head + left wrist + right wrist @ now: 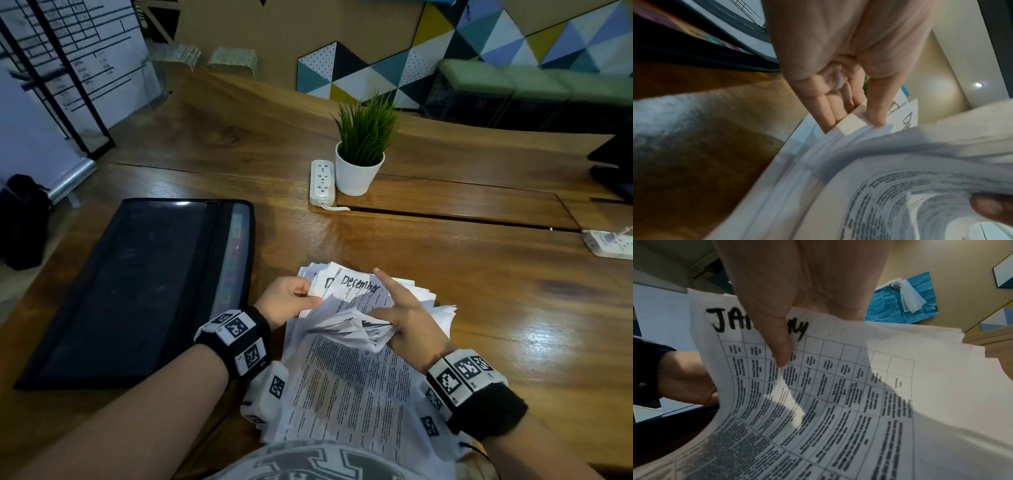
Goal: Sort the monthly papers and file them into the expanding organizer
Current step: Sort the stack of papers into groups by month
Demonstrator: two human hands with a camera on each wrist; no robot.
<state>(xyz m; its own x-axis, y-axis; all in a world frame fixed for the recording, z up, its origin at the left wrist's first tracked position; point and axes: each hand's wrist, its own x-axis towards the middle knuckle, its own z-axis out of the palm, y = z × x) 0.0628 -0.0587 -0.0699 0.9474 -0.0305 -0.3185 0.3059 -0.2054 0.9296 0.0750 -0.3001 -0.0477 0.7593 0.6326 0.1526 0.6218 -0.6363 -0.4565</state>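
Paper stack on the wooden desk beside the black expanding organizer — light, floppy, slippery: left hand pinches the top edge, right hand curls around lifted sheets — grip edges, not middles.

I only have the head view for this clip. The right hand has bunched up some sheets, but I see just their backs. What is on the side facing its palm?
Observer: In the right wrist view the right hand pinches a sheet headed with a handwritten month, JA...ry, with the thumb covering the middle letters.
Operator: Plain text, like the page under it?
Observer: No, that sheet carries a printed grid of cells with text in them.
Operator: How does the left hand hold its bundle?
Observer: In the left wrist view the left hand has its thumb on top of the sheet edges and its fingers under them.
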